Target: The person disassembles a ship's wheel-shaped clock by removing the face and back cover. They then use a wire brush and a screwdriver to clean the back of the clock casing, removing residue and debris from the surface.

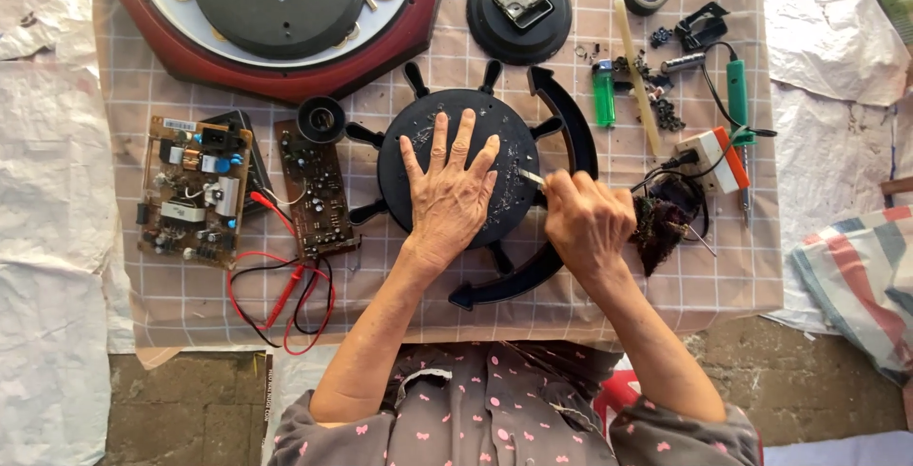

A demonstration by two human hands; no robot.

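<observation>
Left hand [449,192] flat, fingers spread, pressing black wheel-shaped case [428,138] at cloth centre | right hand [587,222] fisted on blade [531,178] — long axis near-level, tip pointing left onto case edge

Both arms are coming in from the bottom of the view, sleeves pushed up near the elbows, forearms bare and angling toward each other.

The left hand [449,195] is lying flat, palm down, fingers spread wide and pointing away from the body, thumb sticking out to the left. Wrist is pretty much in line with the forearm.

The right hand [588,222] is curling into a loose fist just beside the left one, knuckles up, fingers tucked under and pinching at the thumb side. Its wrist is bending slightly inward, toward the left hand.
</observation>
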